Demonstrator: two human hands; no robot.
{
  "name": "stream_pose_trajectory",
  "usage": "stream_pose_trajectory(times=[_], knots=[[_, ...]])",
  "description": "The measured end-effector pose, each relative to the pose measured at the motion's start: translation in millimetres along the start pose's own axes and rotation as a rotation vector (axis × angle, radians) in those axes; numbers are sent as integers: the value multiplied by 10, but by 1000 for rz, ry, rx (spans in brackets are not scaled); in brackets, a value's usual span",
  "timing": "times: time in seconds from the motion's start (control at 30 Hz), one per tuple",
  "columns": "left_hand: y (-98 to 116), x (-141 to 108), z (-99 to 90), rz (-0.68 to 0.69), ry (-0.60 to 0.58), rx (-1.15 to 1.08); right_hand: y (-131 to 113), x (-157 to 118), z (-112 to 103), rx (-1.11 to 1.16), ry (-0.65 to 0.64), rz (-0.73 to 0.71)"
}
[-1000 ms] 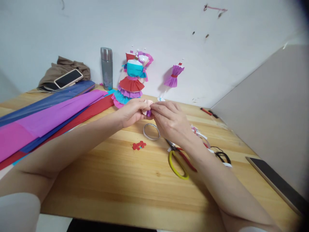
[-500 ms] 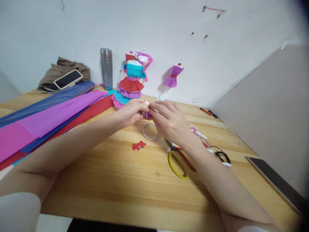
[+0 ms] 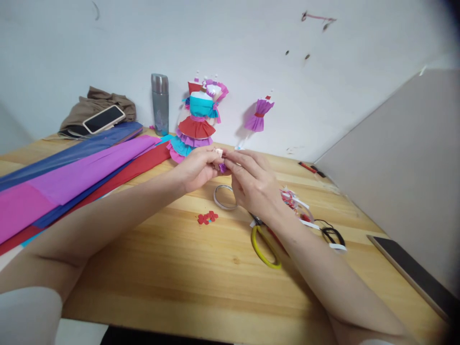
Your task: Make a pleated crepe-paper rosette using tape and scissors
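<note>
Both hands meet above the middle of the table, around a small white and purple paper piece (image 3: 222, 167). My left hand (image 3: 201, 167) pinches it between thumb and fingers, its pale end showing above the thumb. My right hand (image 3: 253, 179) is closed on the piece's right side, fingertips together; its thumb is hidden. Below them a roll of tape (image 3: 225, 197) lies flat, with red paper flowers (image 3: 207, 218) nearer to me. Scissors (image 3: 265, 247) with yellow and red handles rest partly under my right forearm.
Paper-dressed doll figures (image 3: 197, 125) stand at the back, and a purple-dressed one (image 3: 259, 115) is by the wall. Folded coloured paper (image 3: 89, 167) covers the left side. A grey flask (image 3: 160, 105), a phone (image 3: 104, 120), paper scraps (image 3: 289, 196) and a dark tablet (image 3: 406, 273) surround the work area.
My right hand has shifted slightly right and turned a little at the paper piece. My left hand keeps its pinch. The whole view has moved slightly.
</note>
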State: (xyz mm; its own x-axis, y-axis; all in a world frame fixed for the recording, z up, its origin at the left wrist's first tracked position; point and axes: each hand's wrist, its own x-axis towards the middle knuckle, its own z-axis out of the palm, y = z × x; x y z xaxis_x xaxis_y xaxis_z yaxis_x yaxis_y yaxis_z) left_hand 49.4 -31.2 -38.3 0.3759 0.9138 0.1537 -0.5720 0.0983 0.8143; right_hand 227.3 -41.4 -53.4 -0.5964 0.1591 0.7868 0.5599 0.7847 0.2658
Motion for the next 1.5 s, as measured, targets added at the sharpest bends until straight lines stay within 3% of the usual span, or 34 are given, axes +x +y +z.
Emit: stream_pose_trajectory(times=[0.17,0.63,0.9,1.1,1.27,1.5], knots=[[0,-31,43,17,3,-28,-40,-6,11,83,5,97],[19,-79,116,18,22,-15,-130,-70,61,168,108,169],[2,-63,105,22,19,-10,-217,-57,45,221,111,286],[13,-77,114,10,39,-1,-252,-35,44,461,179,422],[-10,-69,80,0,45,14,-206,-68,40,670,162,550],[1,-70,70,-54,14,11,-85,-15,-30,601,126,521]])
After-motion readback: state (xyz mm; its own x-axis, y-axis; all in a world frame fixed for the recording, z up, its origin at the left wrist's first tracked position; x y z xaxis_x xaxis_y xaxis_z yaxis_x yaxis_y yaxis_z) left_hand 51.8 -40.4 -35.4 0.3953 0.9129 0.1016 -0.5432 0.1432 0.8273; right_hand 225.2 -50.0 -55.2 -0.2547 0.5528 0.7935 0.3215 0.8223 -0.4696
